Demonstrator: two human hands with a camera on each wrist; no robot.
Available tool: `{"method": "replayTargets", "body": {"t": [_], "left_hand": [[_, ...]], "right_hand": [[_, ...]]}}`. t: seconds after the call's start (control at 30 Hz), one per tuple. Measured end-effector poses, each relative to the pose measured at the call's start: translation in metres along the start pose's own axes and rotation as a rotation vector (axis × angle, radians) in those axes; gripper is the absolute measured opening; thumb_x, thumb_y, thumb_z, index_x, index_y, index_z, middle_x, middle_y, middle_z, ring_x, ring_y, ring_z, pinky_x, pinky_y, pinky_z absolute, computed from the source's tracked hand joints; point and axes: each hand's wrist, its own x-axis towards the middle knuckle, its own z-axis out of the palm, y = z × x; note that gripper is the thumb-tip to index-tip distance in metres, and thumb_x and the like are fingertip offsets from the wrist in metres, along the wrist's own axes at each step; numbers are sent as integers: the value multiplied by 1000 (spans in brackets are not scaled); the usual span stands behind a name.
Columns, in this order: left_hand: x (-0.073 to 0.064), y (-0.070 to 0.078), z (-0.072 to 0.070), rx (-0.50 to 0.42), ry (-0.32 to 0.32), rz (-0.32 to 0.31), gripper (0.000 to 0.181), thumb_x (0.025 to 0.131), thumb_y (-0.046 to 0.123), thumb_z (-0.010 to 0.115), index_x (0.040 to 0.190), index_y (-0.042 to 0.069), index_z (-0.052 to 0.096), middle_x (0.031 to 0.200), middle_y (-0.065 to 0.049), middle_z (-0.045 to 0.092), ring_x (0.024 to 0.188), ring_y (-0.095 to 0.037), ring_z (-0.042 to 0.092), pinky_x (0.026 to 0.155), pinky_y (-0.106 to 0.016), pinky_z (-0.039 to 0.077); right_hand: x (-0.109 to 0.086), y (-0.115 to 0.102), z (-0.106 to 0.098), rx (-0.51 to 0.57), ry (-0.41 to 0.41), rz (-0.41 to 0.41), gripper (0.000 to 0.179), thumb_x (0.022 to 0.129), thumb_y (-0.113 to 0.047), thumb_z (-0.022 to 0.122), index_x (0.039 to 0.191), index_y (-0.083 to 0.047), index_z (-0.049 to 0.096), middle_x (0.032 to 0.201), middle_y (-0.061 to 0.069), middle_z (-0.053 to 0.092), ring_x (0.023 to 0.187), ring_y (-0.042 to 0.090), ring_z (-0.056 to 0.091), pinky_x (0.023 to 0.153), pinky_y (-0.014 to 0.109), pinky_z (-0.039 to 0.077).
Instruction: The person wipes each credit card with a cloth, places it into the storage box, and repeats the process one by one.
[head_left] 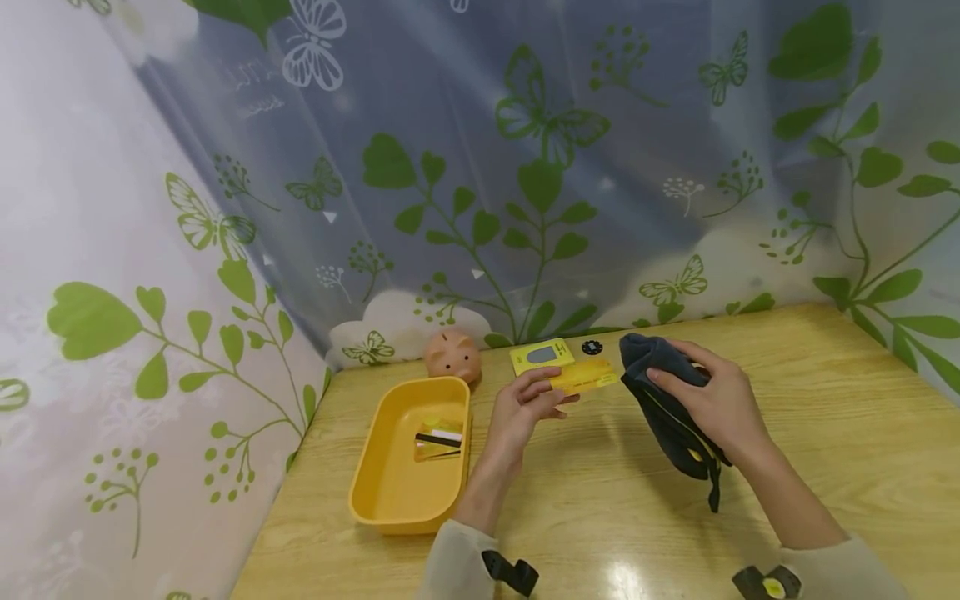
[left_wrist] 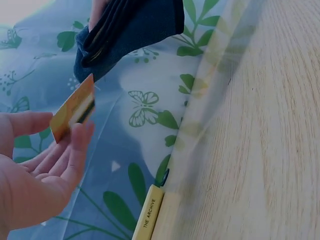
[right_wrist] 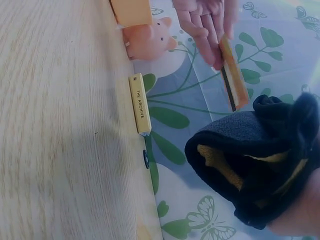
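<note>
My left hand point(head_left: 522, 408) pinches a yellow-orange plastic card point(head_left: 583, 377) between thumb and fingers, held up over the table. In the left wrist view a dark stripe and a pale strip show on one face of the card point(left_wrist: 74, 111). To the right, my right hand point(head_left: 716, 400) grips a dark blue fabric pouch point(head_left: 663, 392), whose lower end hangs down with a short strap. The mouth of the pouch point(right_wrist: 220, 132) gapes in the right wrist view and shows yellow lining. One end of the card points toward the pouch, with a small gap between them.
A yellow tray point(head_left: 382, 467) with several cards point(head_left: 427, 448) inside stands left of my left hand. Behind it sits a pink piggy bank point(head_left: 452, 357). A yellow box point(head_left: 525, 360) marked THE ARCHIVE and a black round disc point(head_left: 592, 347) lie along the back edge by the patterned curtain point(head_left: 465, 208).
</note>
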Motion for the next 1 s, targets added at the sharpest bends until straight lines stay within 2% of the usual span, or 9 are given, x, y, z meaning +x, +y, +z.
{"method": "replayTargets", "body": {"t": [0.17, 0.27, 0.37, 0.5, 0.67, 0.87, 1.0], "left_hand": [[0, 1, 2, -15, 12, -26, 33, 100, 14, 71, 129, -1, 69, 115, -20, 75, 109, -28, 74, 88, -45, 62], [0, -1, 2, -45, 22, -31, 33, 99, 14, 72, 128, -3, 69, 115, -21, 75, 109, -26, 74, 89, -44, 61], [0, -1, 2, -92, 21, -33, 33, 97, 12, 74, 126, -3, 69, 116, -21, 75, 107, -26, 74, 95, -51, 58], [-1, -2, 3, -129, 17, -29, 36, 95, 7, 76, 127, -7, 68, 116, -22, 74, 101, -24, 76, 96, -53, 57], [0, -6, 6, -150, 60, -31, 32, 95, 6, 75, 121, -12, 68, 110, -23, 76, 99, -26, 77, 85, -41, 63], [2, -10, 7, -205, 140, -24, 16, 96, 5, 74, 105, -8, 70, 95, -17, 77, 85, -23, 78, 81, -38, 63], [3, -12, 7, -210, 175, 5, 13, 96, 5, 74, 96, -5, 67, 92, -12, 72, 75, -18, 75, 78, -35, 64]], "right_hand": [[-1, 0, 0, 0, 4, 7, 67, 99, -43, 71, 153, -8, 52, 148, 31, 51, 133, 54, 47, 98, 72, 45], [-1, 0, 0, 4, 7, 7, 67, 99, -42, 72, 153, -8, 52, 148, 31, 51, 134, 54, 46, 98, 72, 44], [-1, 1, -1, 11, 13, 4, 66, 99, -43, 71, 152, -9, 53, 148, 30, 52, 133, 54, 47, 98, 72, 45], [-1, 0, -1, 14, 19, -2, 65, 99, -43, 71, 152, -9, 54, 146, 30, 53, 131, 53, 49, 96, 71, 46], [0, 0, -1, 18, 16, 7, 66, 99, -44, 71, 152, -10, 54, 146, 29, 53, 131, 53, 49, 97, 71, 47], [1, 0, -1, 28, 17, 0, 65, 99, -44, 71, 151, -10, 54, 147, 29, 53, 133, 53, 49, 98, 71, 46], [1, -1, -1, 34, 16, -6, 65, 99, -43, 72, 152, -10, 54, 147, 29, 53, 133, 53, 49, 99, 71, 45]]}}
